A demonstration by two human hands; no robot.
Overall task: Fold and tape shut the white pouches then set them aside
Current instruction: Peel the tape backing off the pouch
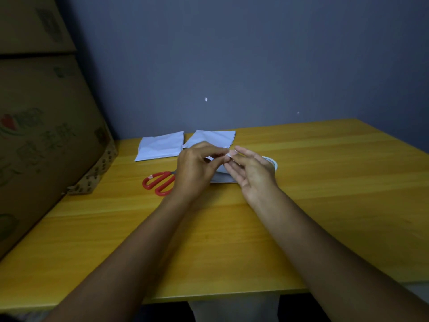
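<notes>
Two white pouches lie flat at the back of the yellow table (325,182): one pouch (160,146) at the left, the other pouch (212,137) beside it. A third white pouch (221,178) lies under my hands, mostly hidden. My left hand (197,168) and my right hand (251,173) meet above it and pinch a small piece of tape (228,155) between their fingertips. The other fingers of my right hand are spread. A roll of tape (272,161) sits behind my right hand, partly hidden.
Red-handled scissors (159,182) lie left of my left hand. Large cardboard boxes (46,135) stand along the table's left side. A dark wall rises behind the table. Bare tabletop stretches to the right and toward me.
</notes>
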